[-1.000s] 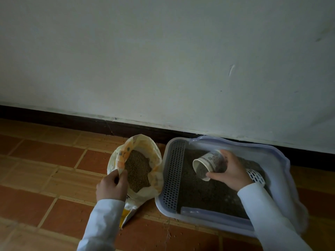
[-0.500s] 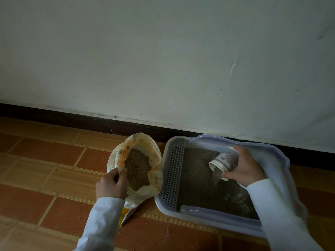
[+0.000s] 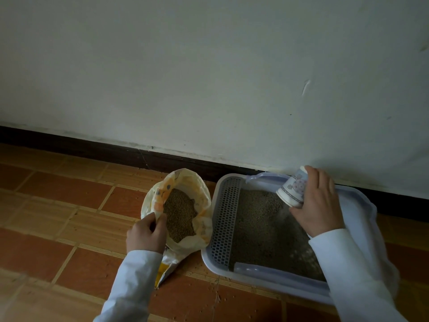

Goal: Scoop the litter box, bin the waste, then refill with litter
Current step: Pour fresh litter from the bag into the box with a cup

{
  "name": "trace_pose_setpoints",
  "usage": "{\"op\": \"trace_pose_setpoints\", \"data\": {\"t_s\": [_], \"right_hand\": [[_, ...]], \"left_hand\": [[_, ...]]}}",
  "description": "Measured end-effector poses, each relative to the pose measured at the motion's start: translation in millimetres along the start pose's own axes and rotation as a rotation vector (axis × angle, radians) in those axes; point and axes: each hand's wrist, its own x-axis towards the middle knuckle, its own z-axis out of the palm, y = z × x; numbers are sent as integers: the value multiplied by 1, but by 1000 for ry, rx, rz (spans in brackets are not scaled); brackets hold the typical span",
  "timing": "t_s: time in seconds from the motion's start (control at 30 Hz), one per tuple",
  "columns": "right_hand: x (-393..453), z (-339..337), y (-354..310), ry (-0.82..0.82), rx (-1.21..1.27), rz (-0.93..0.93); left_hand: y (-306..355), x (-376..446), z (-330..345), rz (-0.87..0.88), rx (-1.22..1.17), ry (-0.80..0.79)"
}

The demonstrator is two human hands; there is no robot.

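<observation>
A pale lilac litter box (image 3: 210, 256) stands on the tiled floor against the wall, with a perforated step (image 3: 225, 219) on its left and grey litter (image 3: 257, 228) inside. My right hand (image 3: 318, 205) grips a patterned paper cup (image 3: 293, 190), tipped mouth-down over the box's far side. Left of the box stands an open yellow litter bag (image 3: 185, 182) filled with brown granules (image 3: 180, 213). My left hand (image 3: 147, 233) pinches the bag's near rim and holds it open.
A white wall with a dark skirting board (image 3: 92, 149) runs right behind the box and bag. Red-brown floor tiles (image 3: 58, 217) stretch to the left and front, with spilled grains near the box's front edge.
My right hand has carried the cup from the box's middle toward its far side and tipped it further mouth-down, pouring litter out. My left hand has kept hold of the bag.
</observation>
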Motion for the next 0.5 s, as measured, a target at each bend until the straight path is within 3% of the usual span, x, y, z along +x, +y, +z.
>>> {"op": "trace_pose_setpoints", "data": {"t_s": [0.13, 0.27, 0.5], "right_hand": [[7, -6, -25, 18, 261, 14], [5, -6, -72, -92, 564, -88], [-13, 24, -154, -295, 485, -408]], "left_hand": [[0, 0, -1, 16, -8, -6], [0, -1, -4, 21, -8, -22], [0, -2, -9, 5, 4, -34]]}}
